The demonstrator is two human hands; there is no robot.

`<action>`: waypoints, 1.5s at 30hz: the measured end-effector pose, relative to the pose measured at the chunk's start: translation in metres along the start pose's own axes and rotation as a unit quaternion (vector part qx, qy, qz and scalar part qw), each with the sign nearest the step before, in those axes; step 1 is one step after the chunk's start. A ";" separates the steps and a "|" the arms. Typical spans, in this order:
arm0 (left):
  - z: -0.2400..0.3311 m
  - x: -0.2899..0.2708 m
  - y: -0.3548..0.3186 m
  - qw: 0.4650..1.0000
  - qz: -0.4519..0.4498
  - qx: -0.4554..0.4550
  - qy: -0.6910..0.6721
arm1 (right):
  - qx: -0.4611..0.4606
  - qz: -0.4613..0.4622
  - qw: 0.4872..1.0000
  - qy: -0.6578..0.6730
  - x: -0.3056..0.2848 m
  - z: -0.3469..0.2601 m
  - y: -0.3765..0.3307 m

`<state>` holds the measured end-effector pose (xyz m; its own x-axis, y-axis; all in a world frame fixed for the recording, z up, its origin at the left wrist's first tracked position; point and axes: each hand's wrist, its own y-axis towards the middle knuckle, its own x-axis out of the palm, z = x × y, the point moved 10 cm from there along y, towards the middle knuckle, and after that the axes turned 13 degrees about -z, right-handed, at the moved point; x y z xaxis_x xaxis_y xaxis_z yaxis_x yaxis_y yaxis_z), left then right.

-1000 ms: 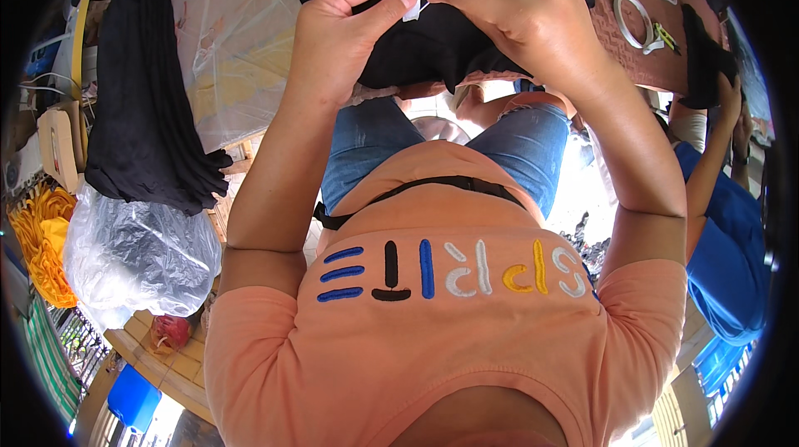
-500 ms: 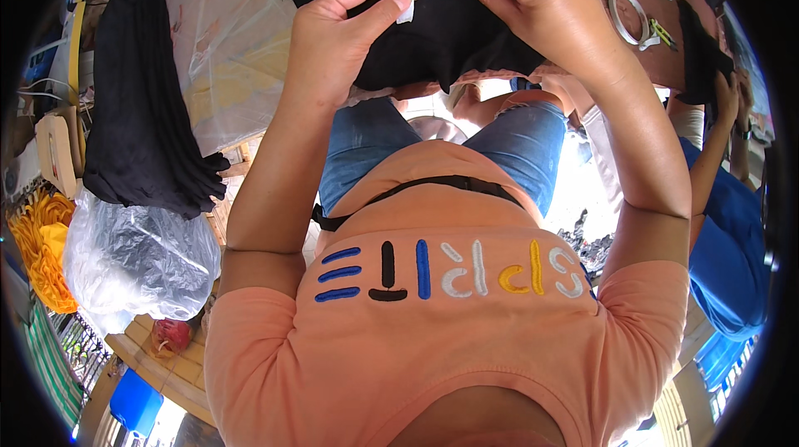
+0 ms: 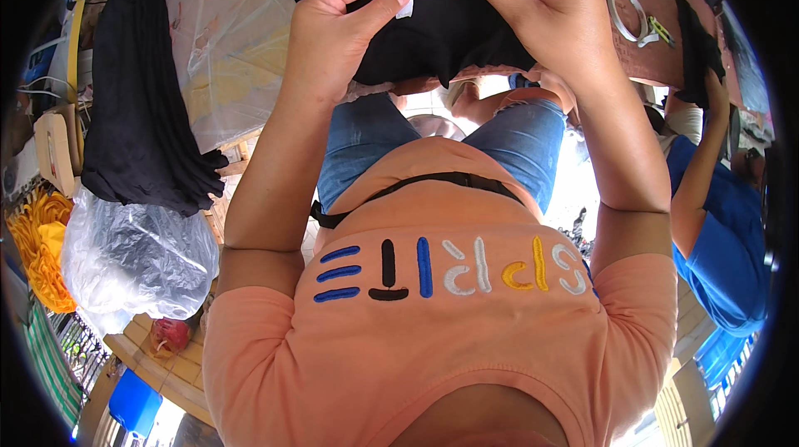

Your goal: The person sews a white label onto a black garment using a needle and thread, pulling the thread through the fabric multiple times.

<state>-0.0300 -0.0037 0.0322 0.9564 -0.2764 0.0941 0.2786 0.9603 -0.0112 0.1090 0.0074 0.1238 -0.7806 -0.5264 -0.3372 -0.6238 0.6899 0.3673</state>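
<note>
Over the black cloth (image 3: 416,52) on the desk (image 3: 653,62), the left hand (image 3: 339,21) grips a small white piece (image 3: 406,2). Whether the right hand (image 3: 549,6), also over the cloth, holds anything I cannot tell. Multicoloured embroidered letters (image 3: 424,267) cross the peach shirt (image 3: 499,347) nearside.

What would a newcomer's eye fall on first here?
Probably the peach T-shirt with its multicoloured embroidered letters, filling the lower middle. Near the top, the left grip pinches a small white strip above black cloth, with the right grip close by. At left, a bulging translucent plastic bag stands out beside yellow-orange fabric.
</note>
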 end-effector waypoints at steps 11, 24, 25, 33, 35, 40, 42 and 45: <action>0.001 -0.001 0.000 1.000 -0.002 0.002 0.006 | -0.066 -0.007 0.998 -0.020 -0.004 -0.023 0.002; 0.005 -0.003 -0.002 1.000 0.002 0.000 0.016 | -0.043 -0.026 0.999 0.016 0.003 -0.034 0.001; 0.005 -0.003 -0.002 1.000 0.004 -0.002 0.019 | -0.047 -0.029 0.997 0.049 0.008 -0.031 -0.001; 0.012 -0.007 -0.007 0.998 0.032 0.021 0.046 | 0.025 -0.027 0.998 0.045 0.036 -0.021 -0.017; 0.012 -0.007 -0.006 0.998 0.035 0.027 0.051 | 0.105 -0.021 0.994 0.026 0.040 -0.009 -0.024; 0.015 -0.008 -0.011 0.995 0.064 0.031 0.075 | 0.030 0.028 0.999 0.002 0.035 -0.025 -0.029; 0.010 -0.006 -0.011 0.997 0.053 0.023 0.053 | 0.022 0.033 0.999 -0.002 0.034 -0.027 -0.030; 0.010 -0.005 -0.007 0.996 0.053 0.035 0.064 | -0.017 0.008 0.998 -0.057 0.037 -0.036 -0.030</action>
<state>-0.0380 -0.0083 0.0421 0.9847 -0.1712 -0.0315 0.1727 0.9834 0.0548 0.0971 -0.0506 0.1318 -0.7816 -0.4553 -0.4263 -0.6146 0.6788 0.4018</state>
